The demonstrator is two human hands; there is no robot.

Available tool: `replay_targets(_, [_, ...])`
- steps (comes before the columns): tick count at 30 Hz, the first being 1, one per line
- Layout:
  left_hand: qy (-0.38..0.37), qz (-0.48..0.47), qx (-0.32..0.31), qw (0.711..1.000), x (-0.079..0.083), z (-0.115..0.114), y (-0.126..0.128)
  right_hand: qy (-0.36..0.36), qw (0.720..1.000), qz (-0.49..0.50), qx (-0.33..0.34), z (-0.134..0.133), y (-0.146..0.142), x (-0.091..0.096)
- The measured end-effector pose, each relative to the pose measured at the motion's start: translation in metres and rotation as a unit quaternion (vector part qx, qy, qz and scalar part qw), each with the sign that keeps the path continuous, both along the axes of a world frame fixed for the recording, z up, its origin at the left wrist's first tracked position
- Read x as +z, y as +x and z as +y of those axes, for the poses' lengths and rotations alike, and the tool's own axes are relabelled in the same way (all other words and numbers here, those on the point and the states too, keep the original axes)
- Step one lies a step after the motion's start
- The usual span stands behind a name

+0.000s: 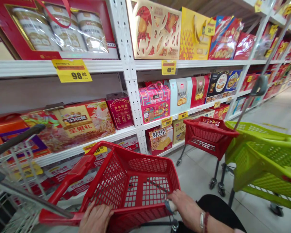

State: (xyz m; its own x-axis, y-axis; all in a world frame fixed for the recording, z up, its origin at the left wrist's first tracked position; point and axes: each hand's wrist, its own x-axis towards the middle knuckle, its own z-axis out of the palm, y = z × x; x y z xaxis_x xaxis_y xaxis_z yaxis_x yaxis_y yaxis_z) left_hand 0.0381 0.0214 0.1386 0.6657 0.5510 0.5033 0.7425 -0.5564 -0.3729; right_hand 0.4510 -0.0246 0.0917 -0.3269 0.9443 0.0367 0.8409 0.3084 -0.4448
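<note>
A red plastic shopping basket [135, 174] sits right in front of me, empty inside. My left hand [95, 218] grips its near rim at the left corner, fingers curled over the edge. My right hand [185, 207] is closed around a grey handle end at the basket's near right corner; a bracelet shows on the wrist. The basket's red handle bar [75, 174] sticks out to the left.
White shelves [126, 64] of gift boxes run along the left with yellow price tags [72, 70]. A second red basket cart [208, 134] and a green basket cart [264, 158] stand ahead on the tiled aisle. A metal wire cart [12, 181] is at my left.
</note>
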Motion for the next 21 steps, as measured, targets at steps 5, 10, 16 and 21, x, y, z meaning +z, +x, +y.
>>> replay_targets(5, [-0.029, -0.009, 0.045, 0.999, -0.011, 0.003, -0.004, -0.073, 0.997, -0.024, 0.022, 0.011, -0.001, 0.013])
replay_targets(10, [-0.011, -0.009, 0.045, 0.999, -0.016, 0.008, -0.011, -0.054, 0.996, -0.056, 0.039, 0.026, -0.046, 0.018])
replay_targets(16, [-0.055, -0.015, 0.066, 0.996, -0.017, 0.002, -0.001, -0.035, 0.993, -0.068, 0.088, 0.043, -0.119, 0.03])
replay_targets(21, [-0.07, -0.044, 0.069, 0.994, -0.021, 0.002, 0.0, -0.013, 0.993, -0.049, 0.106, 0.051, -0.167, 0.035])
